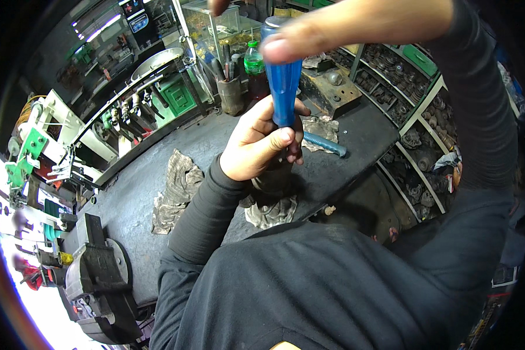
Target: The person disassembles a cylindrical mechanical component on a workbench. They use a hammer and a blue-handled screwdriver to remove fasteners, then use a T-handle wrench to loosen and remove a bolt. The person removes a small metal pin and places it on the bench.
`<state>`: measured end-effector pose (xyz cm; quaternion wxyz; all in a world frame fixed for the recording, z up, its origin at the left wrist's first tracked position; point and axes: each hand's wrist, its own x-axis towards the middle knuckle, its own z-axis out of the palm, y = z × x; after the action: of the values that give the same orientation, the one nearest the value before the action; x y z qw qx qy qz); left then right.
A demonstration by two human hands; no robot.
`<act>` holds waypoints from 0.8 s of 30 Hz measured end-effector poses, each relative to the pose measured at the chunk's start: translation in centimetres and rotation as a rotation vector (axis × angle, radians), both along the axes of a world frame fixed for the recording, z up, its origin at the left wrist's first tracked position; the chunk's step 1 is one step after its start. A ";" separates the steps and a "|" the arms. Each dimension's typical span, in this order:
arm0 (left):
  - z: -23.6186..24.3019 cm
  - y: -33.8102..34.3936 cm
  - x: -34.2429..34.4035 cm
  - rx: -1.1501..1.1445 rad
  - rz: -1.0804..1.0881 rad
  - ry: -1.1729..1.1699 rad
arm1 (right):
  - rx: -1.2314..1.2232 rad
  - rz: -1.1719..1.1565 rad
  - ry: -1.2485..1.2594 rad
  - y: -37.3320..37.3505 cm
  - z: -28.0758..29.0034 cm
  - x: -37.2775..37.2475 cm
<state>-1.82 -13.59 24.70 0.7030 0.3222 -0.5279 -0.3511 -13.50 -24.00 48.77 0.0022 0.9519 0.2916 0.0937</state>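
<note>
A blue-handled tool (284,96), apparently a screwdriver, stands upright at the upper middle, its handle's top partly covered. My left hand (256,143) is closed around it at the handle's lower end. My right hand (326,29) reaches across the handle's top with thumb extended; its other fingers are mostly cropped, so its grip is unclear. Beneath my left hand is a dark cylindrical part (274,184), largely hidden, over a crumpled cloth (268,213). A teal bar-like tool (326,144) lies on another rag just to the right.
The dark bench (125,198) holds a grey rag (175,192), a vise (93,268) at its lower left, a tool cup (231,96), a bottle (254,58) and a metal block (332,87). Shelves (426,151) of metal parts line the right; machinery (38,140) fills the left.
</note>
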 end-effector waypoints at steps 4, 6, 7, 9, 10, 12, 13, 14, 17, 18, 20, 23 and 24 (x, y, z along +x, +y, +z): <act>0.0 -0.2 0.2 -0.016 0.018 -0.047 | -0.168 0.234 0.102 -2.1 0.2 0.4; -0.3 0.1 0.2 -0.015 0.047 -0.043 | -0.086 0.381 -0.068 -2.4 -1.8 0.9; -0.5 0.6 0.3 -0.015 0.066 -0.033 | -0.043 0.465 -0.160 -2.3 -2.9 1.4; -0.6 1.9 0.3 -0.017 0.106 -0.010 | -0.072 0.431 -0.115 -2.7 -2.2 3.6; -0.3 0.9 0.3 -0.029 0.053 -0.024 | -0.131 0.340 -0.063 -3.1 -1.3 3.0; 0.1 -0.4 0.3 -0.041 -0.008 -0.048 | -0.336 0.221 0.170 -2.2 2.3 2.0; 0.2 -0.6 0.3 -0.036 -0.011 -0.053 | -0.269 0.322 0.191 -2.8 2.2 2.1; 0.3 -0.9 0.2 -0.032 -0.018 -0.058 | -0.207 0.421 0.211 -3.4 2.0 2.1; -0.5 0.7 0.3 -0.028 0.047 -0.051 | 0.210 0.816 -0.033 -4.7 -3.1 5.0; -0.5 0.7 0.3 -0.022 0.044 -0.048 | 0.181 0.661 -0.126 -4.7 -3.6 5.4; -0.2 0.9 0.1 -0.013 0.052 -0.026 | 0.010 0.475 -0.065 -4.3 -2.6 5.4; 0.1 -0.1 -0.1 -0.022 -0.004 -0.037 | -0.308 0.309 0.273 -2.9 2.8 2.6; -0.1 -0.1 -0.1 -0.028 -0.001 -0.049 | -0.347 0.284 0.298 -2.6 3.0 2.4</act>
<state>-1.90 -13.64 24.63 0.6940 0.3205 -0.5502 -0.3362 -11.09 -26.62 51.75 0.1092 0.8901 0.4311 -0.0993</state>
